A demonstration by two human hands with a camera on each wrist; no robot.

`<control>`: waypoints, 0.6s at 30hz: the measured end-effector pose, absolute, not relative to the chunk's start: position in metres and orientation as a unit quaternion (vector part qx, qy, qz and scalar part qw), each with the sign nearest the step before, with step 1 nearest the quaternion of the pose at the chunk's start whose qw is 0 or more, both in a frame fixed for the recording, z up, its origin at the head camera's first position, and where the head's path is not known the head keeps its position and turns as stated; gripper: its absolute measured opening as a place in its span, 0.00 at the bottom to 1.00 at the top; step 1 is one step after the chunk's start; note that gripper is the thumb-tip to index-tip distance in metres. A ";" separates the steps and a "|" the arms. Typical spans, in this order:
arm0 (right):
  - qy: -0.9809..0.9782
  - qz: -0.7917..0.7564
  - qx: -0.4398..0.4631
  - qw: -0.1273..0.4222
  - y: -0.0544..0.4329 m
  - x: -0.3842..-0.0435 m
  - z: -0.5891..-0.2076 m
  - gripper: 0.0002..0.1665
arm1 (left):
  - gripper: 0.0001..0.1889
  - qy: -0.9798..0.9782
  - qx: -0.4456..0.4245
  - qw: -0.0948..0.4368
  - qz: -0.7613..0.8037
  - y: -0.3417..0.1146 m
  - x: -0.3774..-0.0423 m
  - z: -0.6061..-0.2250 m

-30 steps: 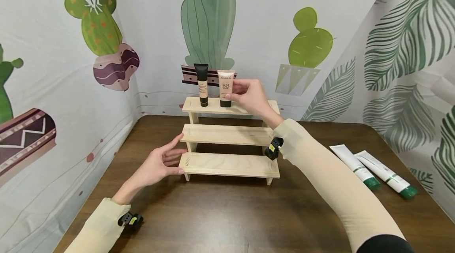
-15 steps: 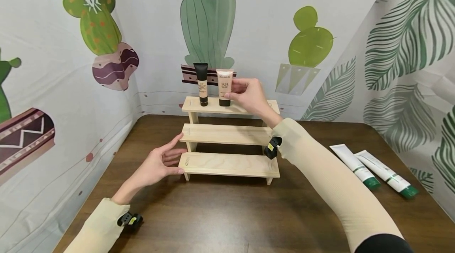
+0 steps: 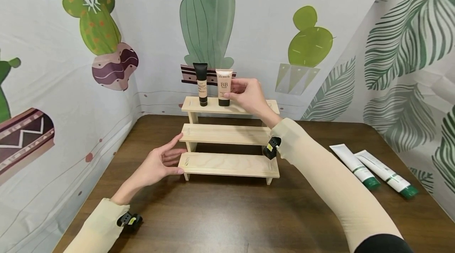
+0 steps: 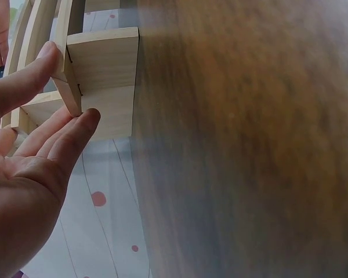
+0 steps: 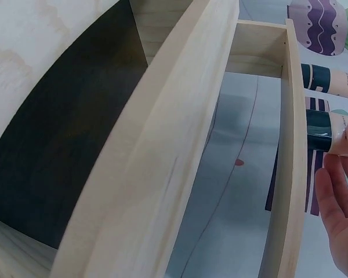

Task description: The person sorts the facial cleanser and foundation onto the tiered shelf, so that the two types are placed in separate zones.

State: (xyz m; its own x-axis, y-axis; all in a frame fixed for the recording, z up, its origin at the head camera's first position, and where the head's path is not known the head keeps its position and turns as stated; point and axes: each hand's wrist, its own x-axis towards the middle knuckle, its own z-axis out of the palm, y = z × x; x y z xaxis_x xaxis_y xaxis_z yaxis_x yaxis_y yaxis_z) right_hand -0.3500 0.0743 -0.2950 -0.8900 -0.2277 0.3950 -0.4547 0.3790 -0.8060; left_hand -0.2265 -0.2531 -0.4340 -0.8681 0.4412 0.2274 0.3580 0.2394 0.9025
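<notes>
A three-tier wooden display stand (image 3: 231,164) stands on the table. My right hand (image 3: 250,96) pinches a beige BB cream tube (image 3: 224,84) between thumb and fingers. The tube is upright with its black cap down at the top tier. Just left of it stands a slimmer black-and-beige foundation tube (image 3: 202,84). In the right wrist view the fingers (image 5: 336,197) are beside the BB cream tube (image 5: 336,132). At the stand's left end, my left hand (image 3: 160,164) holds on, thumb at the bottom tier's front, index finger reaching the middle tier. The left wrist view shows the thumb (image 4: 29,78) against the tier edge.
Two white tubes with green caps lie on the right of the table, one (image 3: 355,166) left of the other (image 3: 387,174). Cactus-printed cloth (image 3: 263,28) hangs close behind the stand. The brown table (image 3: 227,213) extends in front.
The BB cream tube has shifted slightly left along the top tier with my right hand, nearer the foundation tube. My left hand stays at the stand's end.
</notes>
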 end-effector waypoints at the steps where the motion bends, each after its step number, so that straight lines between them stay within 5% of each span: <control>1: -0.824 0.517 0.206 0.110 0.074 -0.350 -0.295 0.23 | 0.58 0.786 0.254 0.037 0.562 -0.253 -0.226 -0.434; 18: -0.833 0.502 0.205 0.110 0.075 -0.349 -0.296 0.21 | 0.58 0.790 0.247 0.042 0.559 -0.253 -0.225 -0.431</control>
State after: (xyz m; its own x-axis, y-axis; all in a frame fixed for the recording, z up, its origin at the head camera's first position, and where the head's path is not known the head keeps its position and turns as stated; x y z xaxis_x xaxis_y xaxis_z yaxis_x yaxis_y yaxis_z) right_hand -0.3487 0.0747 -0.2960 -0.8920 -0.2305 0.3888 -0.4514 0.4120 -0.7915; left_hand -0.2247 -0.2526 -0.4309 -0.8740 0.4383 0.2099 0.3437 0.2520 0.9046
